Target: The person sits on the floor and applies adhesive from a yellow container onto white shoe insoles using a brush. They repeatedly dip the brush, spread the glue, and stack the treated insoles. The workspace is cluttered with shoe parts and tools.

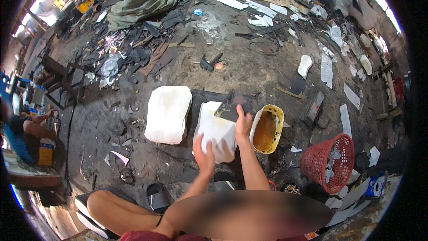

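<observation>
While a seated co-worker (40,129) is occupying the far left edge, a dark frame (67,82) is standing just to that person's right, its kind unclear. Farther back, a grey-green sack (145,4) is lying slumped among dark scraps. Near the lower edge, a dark sandal (157,197) is resting on the floor close to the wearer's bent leg. Next across, the left white stack (168,114) is lying flat, its layered edges showing along the right and near sides; nothing is touching it from above. Beside it, separated by a narrow dark gap, the right white stack (214,129) is sitting directly before the wearer. The left hand (206,155) is reaching to this stack's near-left part, fingers spread and grasping nothing; how firmly it is pressing cannot be told. The right hand (243,122) is gripping a dark flat piece (229,108), thumb uppermost, and is holding it over the stack's far right corner; blur is obscuring whether the two are touching. Just right of that hand, a yellow-rimmed tub (281,129) is holding amber-brown contents (266,129). Farther right, a red mesh basket (310,165) is leaning, pale scraps showing inside, and a blue-and-white packet (376,185) is lying beyond it.
</observation>
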A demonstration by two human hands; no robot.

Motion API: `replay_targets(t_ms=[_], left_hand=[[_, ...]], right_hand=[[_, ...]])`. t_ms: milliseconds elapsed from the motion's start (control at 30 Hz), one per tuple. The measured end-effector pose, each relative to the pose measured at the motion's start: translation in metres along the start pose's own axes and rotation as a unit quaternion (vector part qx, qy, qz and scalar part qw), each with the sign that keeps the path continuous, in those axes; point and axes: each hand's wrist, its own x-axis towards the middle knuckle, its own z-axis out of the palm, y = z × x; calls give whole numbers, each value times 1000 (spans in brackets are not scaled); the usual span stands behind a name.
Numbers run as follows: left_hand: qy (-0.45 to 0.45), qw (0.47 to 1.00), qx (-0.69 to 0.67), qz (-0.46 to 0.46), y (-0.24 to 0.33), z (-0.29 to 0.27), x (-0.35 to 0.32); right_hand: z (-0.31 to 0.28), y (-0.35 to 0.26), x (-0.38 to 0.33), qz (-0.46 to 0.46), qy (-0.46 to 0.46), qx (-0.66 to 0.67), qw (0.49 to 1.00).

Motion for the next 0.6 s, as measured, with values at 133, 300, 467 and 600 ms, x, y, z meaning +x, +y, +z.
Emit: replay_targets(t_ms=[133, 300, 467, 600], left_hand=[[86, 752, -365, -542, 4, 12, -58], [70, 657, -485, -573, -6, 24, -39], [35, 643, -519, -563, 7, 10, -38], [22, 642, -501, -580, 9, -4, -35]], right_hand=[[38, -29, 46, -63, -172, -46, 982], [59, -20, 83, -73, -272, -299, 912], [46, -3, 92, -35, -323, -288, 901], [44, 3, 104, -10, -267, -286, 920]])
